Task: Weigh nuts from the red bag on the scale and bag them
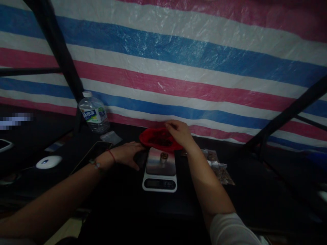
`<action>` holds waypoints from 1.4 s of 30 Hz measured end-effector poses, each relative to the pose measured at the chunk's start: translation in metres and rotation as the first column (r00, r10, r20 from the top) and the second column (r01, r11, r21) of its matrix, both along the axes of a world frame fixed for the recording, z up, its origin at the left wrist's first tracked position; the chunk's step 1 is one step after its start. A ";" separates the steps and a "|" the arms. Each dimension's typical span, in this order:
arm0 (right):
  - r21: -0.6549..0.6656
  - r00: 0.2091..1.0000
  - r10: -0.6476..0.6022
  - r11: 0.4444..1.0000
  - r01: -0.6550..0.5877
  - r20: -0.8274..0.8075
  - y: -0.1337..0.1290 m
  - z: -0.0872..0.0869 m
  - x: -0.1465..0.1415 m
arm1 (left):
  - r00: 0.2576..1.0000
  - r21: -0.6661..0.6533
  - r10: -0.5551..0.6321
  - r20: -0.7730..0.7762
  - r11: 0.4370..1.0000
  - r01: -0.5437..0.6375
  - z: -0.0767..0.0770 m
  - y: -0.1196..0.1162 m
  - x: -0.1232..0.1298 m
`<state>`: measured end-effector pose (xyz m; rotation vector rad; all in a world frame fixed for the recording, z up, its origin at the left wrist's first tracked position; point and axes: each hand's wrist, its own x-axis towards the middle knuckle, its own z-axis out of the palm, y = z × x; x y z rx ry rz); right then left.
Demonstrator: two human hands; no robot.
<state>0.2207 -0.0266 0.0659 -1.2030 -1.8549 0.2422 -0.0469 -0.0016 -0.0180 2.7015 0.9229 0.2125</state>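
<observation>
Right hand (181,133): fingers bunched at rim of red dish (144,137), grip indeterminable; left hand (127,153): fingers spread beside scale (154,166) bearing small cup (164,157).

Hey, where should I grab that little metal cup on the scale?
Probably pinch the little metal cup by opposite side walls, coming from the near side: it looks round and upright, with contents showing at its top, and the red container sits close behind the scale.
</observation>
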 end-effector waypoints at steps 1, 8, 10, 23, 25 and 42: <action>-0.005 1.000 0.010 1.000 -0.010 0.006 -0.001 0.000 -0.001 | 1.000 -0.001 0.004 -0.004 1.000 -0.004 -0.008 -0.002 0.000; -0.096 0.995 0.074 0.993 -0.068 0.063 -0.004 -0.002 0.001 | 0.992 0.049 0.059 0.115 0.997 -0.065 -0.015 -0.010 0.000; -0.115 0.988 0.117 0.988 -0.105 0.102 -0.002 -0.006 0.000 | 0.970 0.084 0.103 0.220 0.989 -0.124 -0.009 -0.011 0.002; -0.338 0.886 0.415 0.880 -0.333 0.207 0.014 -0.040 -0.016 | 0.900 0.419 -0.009 0.435 0.887 -0.193 0.024 -0.009 0.068; -0.338 0.909 0.369 0.895 -0.292 0.193 0.014 -0.040 -0.015 | 0.902 0.426 -0.035 0.430 0.889 -0.168 0.023 -0.006 0.072; -0.187 0.979 0.204 0.961 -0.201 -0.005 -0.005 -0.003 0.025 | 0.849 0.222 0.143 0.508 0.931 -0.290 -0.014 0.004 0.048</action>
